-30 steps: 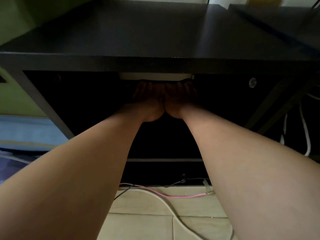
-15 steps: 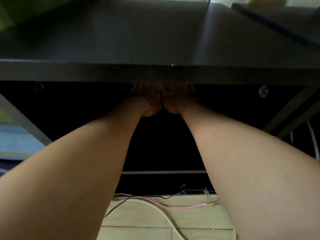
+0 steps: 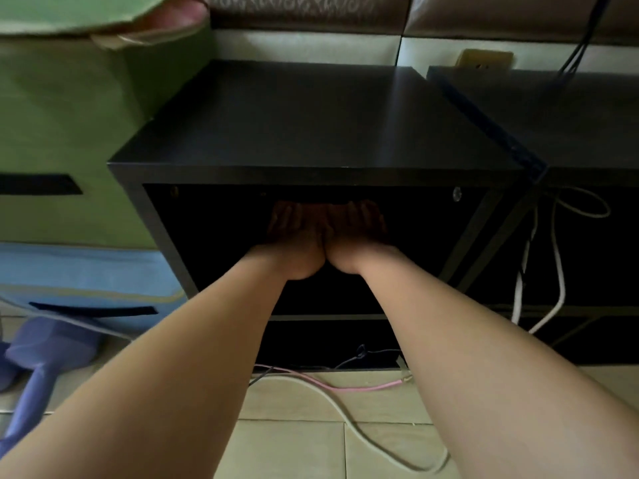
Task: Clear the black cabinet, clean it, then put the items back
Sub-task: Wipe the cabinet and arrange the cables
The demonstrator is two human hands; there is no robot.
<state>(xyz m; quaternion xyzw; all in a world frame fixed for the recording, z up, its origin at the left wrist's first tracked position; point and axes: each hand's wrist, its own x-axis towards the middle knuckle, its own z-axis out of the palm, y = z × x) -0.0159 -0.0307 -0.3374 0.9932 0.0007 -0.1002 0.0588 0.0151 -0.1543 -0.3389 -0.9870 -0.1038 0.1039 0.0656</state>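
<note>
The black cabinet [image 3: 311,126] stands in front of me with its upper compartment open and dark. Both of my arms reach into that compartment. My left hand [image 3: 294,233] and my right hand [image 3: 356,233] lie side by side and touch at the heels, with the fingers stretched towards the back. The fingertips fade into the shadow under the top panel. I see nothing between the fingers, and no items show inside the compartment.
A green fabric box [image 3: 62,133] stands left of the cabinet on a blue fabric box [image 3: 79,271]. A purple dustpan [image 3: 52,350] lies on the floor. A white cable [image 3: 345,409] and a pink cable [image 3: 345,387] cross the tiles. A second black cabinet [image 3: 570,115] with white cords [image 3: 556,271] stands to the right.
My view has risen and pulled back, so the cabinet's top and the surroundings show. My hands stay together inside the compartment. The pale strip above my fingers is no longer visible.
</note>
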